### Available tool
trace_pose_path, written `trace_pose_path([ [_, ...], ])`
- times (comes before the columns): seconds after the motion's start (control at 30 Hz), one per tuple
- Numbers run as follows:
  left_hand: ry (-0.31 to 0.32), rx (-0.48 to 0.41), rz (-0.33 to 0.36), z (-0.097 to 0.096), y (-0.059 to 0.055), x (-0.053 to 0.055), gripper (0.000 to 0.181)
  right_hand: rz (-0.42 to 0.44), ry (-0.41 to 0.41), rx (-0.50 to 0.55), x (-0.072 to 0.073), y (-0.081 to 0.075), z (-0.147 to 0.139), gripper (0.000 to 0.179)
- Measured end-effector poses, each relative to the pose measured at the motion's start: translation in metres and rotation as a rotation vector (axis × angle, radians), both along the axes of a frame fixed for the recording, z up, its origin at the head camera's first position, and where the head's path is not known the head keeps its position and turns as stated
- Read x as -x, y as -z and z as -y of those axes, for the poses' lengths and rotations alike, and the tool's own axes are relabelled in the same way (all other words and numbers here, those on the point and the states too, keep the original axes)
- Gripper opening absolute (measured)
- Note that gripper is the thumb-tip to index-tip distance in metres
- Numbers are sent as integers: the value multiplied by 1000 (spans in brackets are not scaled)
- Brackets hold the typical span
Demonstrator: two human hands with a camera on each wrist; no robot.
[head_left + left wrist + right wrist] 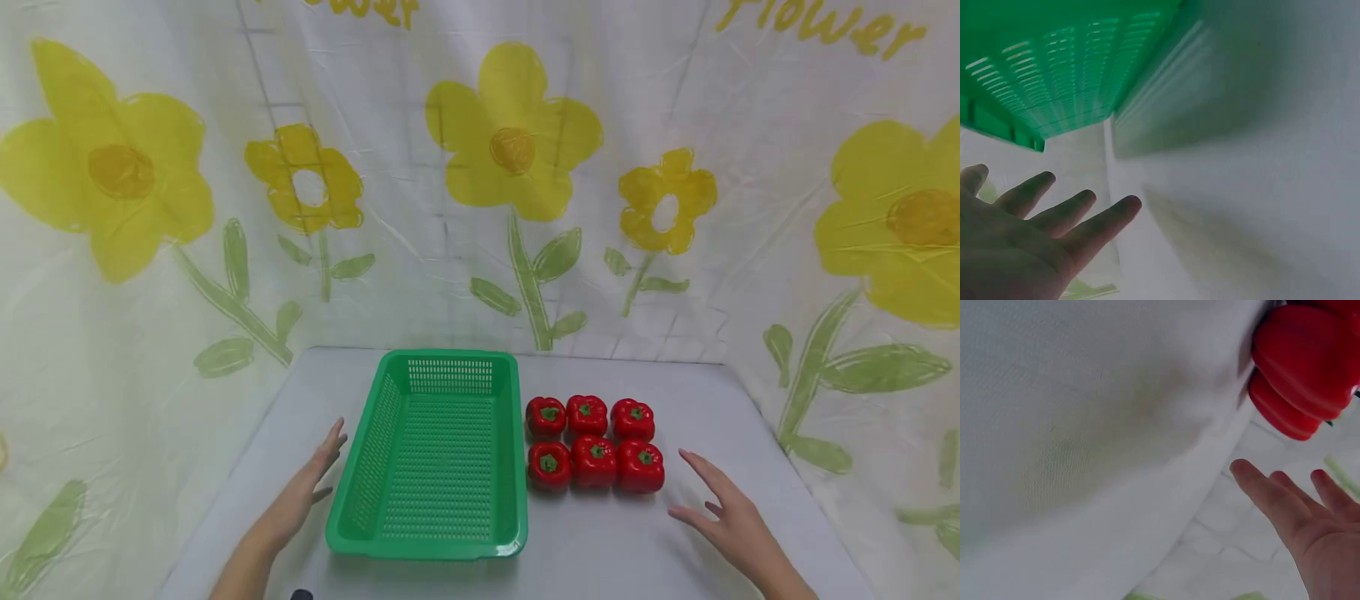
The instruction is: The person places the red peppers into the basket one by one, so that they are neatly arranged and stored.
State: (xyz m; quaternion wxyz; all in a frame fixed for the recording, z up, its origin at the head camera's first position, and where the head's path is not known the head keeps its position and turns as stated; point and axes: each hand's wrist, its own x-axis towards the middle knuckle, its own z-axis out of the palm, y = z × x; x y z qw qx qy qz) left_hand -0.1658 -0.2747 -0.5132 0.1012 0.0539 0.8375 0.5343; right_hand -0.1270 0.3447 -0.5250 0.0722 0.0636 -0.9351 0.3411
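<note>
A green plastic basket (435, 467) with slotted walls stands on the table, left of centre, its inside bare. Just to its right, several red bell peppers (595, 462) with green stems sit in two rows. My left hand (303, 492) is beside the basket's left wall, fingers extended and holding nothing; the left wrist view shows those fingers spread below the basket wall (1066, 69). To the right of the peppers, my right hand (723, 512) has its fingers extended and thumb apart, with nothing held. In the right wrist view its fingertips point toward the nearest bell pepper (1300, 359).
The white tabletop (592, 550) runs back to a hanging white curtain (405, 275) painted with yellow flowers, which also borders both sides. A small dark object (302, 594) shows at the bottom edge, near the left forearm.
</note>
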Motion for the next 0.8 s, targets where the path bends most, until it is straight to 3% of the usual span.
trace_pose_path([
  [0.27, 7, -109, 15, -9, 15, 5, 56, 101, 36, 162, 14, 6, 8, 89],
  [0.47, 22, -114, 38, -12, 24, 5, 58, 141, 44, 227, 27, 13, 11, 91],
  [0.8, 3, -210, 47, -16, 27, 8, 54, 246, 73, 279, 36, 11, 19, 94],
])
